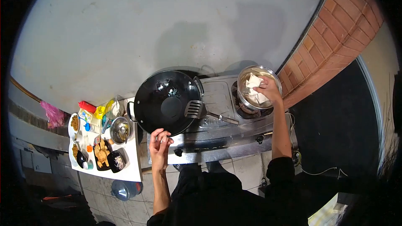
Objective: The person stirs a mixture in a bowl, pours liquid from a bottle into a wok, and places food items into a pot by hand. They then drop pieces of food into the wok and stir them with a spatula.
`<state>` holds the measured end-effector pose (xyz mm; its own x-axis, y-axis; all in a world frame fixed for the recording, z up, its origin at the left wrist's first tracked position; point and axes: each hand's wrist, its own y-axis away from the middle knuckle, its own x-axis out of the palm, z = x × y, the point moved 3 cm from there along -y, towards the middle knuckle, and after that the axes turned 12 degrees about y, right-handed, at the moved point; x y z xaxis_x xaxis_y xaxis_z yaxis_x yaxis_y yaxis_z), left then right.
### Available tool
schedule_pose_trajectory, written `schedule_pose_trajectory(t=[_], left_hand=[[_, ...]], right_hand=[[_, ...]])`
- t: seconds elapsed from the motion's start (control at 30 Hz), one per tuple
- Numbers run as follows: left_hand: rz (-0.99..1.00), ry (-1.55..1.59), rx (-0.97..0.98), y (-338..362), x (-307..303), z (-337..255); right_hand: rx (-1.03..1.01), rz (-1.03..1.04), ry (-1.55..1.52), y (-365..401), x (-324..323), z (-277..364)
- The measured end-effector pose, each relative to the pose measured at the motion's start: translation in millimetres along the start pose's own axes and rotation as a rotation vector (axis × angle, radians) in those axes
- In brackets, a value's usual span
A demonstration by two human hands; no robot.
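My right hand (270,90) is closed on a white cloth (253,83) inside the round metal pot (246,72), which sits on the right burner. My left hand (160,144) is empty, its fingers loosely bent and apart, just below the front rim of the black wok (150,96). A dark round shape, perhaps a lid knob or a reflection, shows within the wok. The slotted spatula (195,109) lies across the wok's right edge, with its handle over the stove top.
The metal stove (217,92) stands against a grey wall. On the left, a white table (130,169) holds a metal bowl (120,130), a black tray of fried food (101,154) and several plates and packets. A water jug (123,190) lies on the floor; a brick column (322,46) rises at right.
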<state>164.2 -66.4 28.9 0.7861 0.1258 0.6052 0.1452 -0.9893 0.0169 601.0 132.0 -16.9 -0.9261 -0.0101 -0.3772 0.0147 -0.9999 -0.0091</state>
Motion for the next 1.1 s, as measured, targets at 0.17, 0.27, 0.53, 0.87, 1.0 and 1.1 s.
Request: schedule_pose_trajectory(t=[0.17, 0.27, 0.53, 0.87, 1.0, 1.1], left_hand=[[0.1, -0.022, -0.038, -5.1, 9.1, 8.2], [0.151, -0.047, -0.076, -6.7, 16.2, 13.6], [0.304, -0.119, -0.217, -5.4, 41.1, 41.6], [0.402, -0.16, -0.284, -5.2, 66.7, 56.0], [0.369, -0.162, -0.311, -4.0, 64.4, 55.6], [0.362, -0.153, -0.32, -4.5, 62.4, 57.5]], right_hand=[[0.049, -0.016, -0.221, 19.8, -10.7, 13.2], [0.023, -0.012, -0.175, 20.8, -14.3, 6.3], [0.068, 0.016, 0.333, -8.3, -6.1, -7.4], [0.174, 0.08, 0.421, -45.4, 19.0, -7.1], [0.146, 0.156, 0.32, -49.9, 25.5, -24.1], [0.166, 0.088, 0.461, -45.9, 26.4, -22.3]])
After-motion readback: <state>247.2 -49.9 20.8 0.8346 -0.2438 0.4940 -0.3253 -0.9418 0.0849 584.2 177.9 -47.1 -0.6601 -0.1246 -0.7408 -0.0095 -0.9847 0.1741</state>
